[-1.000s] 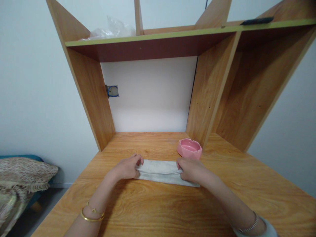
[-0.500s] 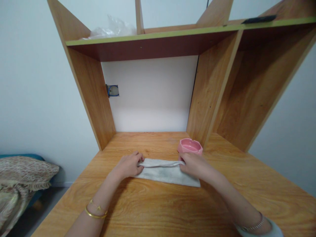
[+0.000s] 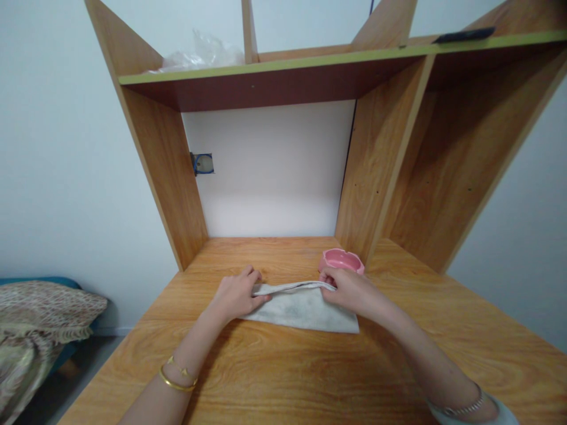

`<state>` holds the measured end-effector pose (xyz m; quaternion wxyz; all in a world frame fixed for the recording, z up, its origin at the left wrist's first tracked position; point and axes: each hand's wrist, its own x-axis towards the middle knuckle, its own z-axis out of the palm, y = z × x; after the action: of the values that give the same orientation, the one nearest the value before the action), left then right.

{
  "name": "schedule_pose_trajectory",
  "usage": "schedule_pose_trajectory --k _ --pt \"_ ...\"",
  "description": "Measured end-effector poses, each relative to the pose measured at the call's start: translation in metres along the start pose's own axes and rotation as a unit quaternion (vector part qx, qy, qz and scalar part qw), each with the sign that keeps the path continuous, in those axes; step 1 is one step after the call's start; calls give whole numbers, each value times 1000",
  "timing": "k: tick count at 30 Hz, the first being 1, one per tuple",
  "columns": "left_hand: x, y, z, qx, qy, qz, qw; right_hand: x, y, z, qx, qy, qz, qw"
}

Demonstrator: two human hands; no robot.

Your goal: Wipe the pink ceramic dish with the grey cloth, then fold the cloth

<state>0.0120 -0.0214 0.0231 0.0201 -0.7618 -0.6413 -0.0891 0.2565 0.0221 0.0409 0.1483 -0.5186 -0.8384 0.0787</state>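
A pale grey cloth (image 3: 305, 310) lies on the wooden desk (image 3: 283, 378) in front of me. My left hand (image 3: 237, 295) pinches the cloth's upper left corner. My right hand (image 3: 349, 290) pinches its upper right corner. The far edge of the cloth is lifted a little off the desk between the two hands, while the near part rests flat. A pink dish (image 3: 341, 261) stands just behind my right hand.
A wooden hutch rises from the back of the desk, with a shelf (image 3: 274, 65) overhead holding a clear plastic bag (image 3: 199, 53) and a dark flat object (image 3: 463, 35). A blanket (image 3: 39, 319) lies at lower left, beyond the desk's edge.
Both hands have moved away from me, raising the cloth's far edge and opening the fold. The visible cloth area is larger than before.
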Motion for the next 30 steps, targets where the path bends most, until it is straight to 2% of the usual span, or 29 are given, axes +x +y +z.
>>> schedule_pose_trajectory --k 5,8,13,19,21,25,30 --pt "6 12 8 32 19 37 999 0 -2 -2 39 -2 -1 999" --pt "9 13 13 61 10 21 998 -1 -3 -3 46 5 -1 999" --pt "10 5 10 89 34 -10 995 -1 -1 -6 30 -2 -9 1000" --pt "5 -8 -2 57 68 -7 996 -3 4 -3 -18 -54 -20 998" --pt "3 -12 -6 32 54 11 998 -5 4 -2 -20 -91 -18 995" --pt "-2 -20 -10 -30 -18 40 999 -10 1 0 -15 -173 -13 985" --pt "-7 -23 -5 -67 -89 44 993 -11 -1 2 17 -222 -13 975"
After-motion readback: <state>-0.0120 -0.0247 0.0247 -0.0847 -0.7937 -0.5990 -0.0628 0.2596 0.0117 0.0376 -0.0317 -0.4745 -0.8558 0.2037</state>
